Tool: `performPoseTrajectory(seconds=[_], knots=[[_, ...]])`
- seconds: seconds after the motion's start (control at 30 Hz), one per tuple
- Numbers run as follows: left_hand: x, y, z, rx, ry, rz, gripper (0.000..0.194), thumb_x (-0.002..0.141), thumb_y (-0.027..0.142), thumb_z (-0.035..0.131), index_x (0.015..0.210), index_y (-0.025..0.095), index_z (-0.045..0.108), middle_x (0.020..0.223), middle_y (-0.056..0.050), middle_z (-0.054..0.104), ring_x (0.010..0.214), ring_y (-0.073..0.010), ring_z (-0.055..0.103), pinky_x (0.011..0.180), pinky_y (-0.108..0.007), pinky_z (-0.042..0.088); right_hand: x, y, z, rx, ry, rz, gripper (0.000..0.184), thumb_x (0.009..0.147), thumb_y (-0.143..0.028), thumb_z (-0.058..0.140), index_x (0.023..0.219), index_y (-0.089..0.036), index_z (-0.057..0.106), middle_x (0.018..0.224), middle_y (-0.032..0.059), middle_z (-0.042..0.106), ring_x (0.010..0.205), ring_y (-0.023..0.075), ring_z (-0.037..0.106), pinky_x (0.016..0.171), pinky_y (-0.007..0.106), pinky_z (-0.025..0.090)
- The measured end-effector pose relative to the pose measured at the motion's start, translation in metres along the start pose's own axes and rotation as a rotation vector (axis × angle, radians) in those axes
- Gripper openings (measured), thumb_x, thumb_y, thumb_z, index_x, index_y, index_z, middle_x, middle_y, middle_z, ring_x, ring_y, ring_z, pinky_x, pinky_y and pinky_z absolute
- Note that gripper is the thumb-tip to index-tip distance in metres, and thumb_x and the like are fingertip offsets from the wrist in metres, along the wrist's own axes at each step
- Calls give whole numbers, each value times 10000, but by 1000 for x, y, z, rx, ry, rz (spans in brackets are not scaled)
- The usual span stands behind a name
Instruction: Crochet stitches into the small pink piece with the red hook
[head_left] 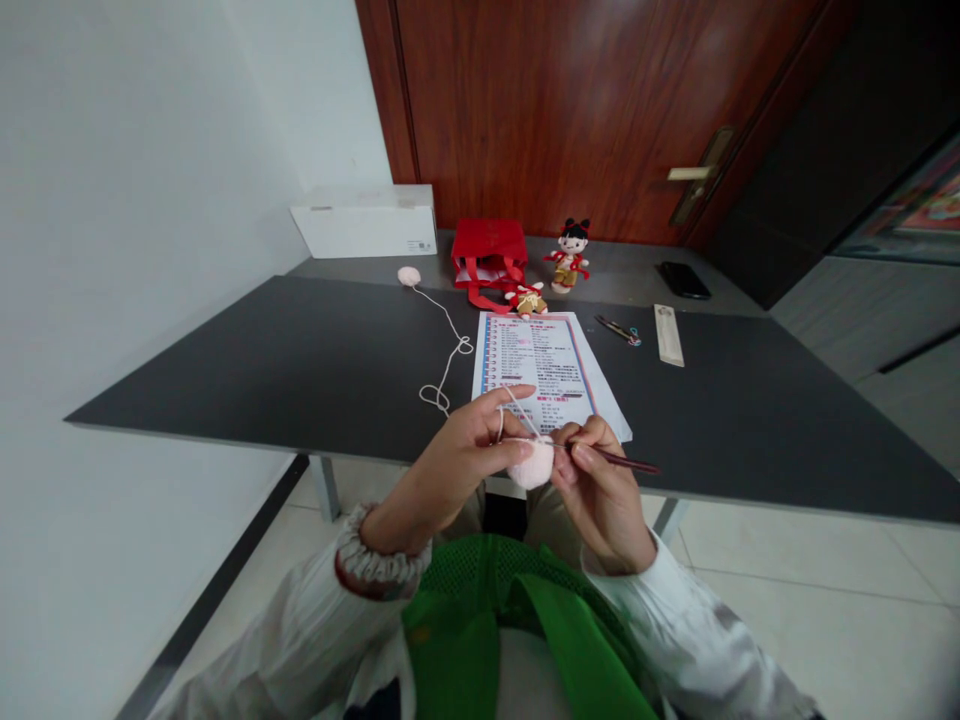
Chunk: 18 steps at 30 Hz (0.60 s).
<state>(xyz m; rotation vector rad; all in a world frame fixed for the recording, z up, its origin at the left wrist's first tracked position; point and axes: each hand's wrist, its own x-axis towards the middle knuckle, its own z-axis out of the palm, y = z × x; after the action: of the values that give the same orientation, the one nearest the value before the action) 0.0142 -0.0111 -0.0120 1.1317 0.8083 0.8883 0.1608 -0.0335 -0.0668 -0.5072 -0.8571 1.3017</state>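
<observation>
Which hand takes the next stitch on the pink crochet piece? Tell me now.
Right, probably: the right hand grips the crochet hook, its tip at the pink crochet piece. The left hand pinches that piece with the yarn running over its fingers, so it suits holding.

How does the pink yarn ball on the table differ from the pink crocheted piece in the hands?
The yarn ball lies on the table, while the crocheted piece is held up between the left hand and right hand. The ball looks smaller and farther away than the piece. Both are pale pink, and a strand runs from the ball toward the hands.
</observation>
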Motion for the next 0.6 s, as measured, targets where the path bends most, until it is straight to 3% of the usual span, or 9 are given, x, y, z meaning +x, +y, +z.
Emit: performPoseTrajectory(seconds=[0.07,0.2,0.6], knots=[[-1,0,0,-7,-8,-2,620,707,165,698,1290,127,492,733,26,628,676,-119,564,693,-274,409,3,-3,-2,25,-18,38,211,775,-247,697,706,-214,500,656,-39,533,502,85,452,438,193,381],[-1,1,-2,14,-30,-5,638,709,163,691,1307,122,471,729,23,632,686,-127,578,702,-281,415,7,-8,-9,-13,-91,-22,184,784,-215,685,706,-214,518,617,-43,526,488,96,447,415,197,357],[-3,8,-6,338,-54,33,624,749,184,639,1338,107,447,723,16,617,708,-154,578,722,-318,428,25,-42,-32,-387,-373,-32,160,793,-180,712,729,-189,566,662,-16,601,551,113,508,515,260,392]])
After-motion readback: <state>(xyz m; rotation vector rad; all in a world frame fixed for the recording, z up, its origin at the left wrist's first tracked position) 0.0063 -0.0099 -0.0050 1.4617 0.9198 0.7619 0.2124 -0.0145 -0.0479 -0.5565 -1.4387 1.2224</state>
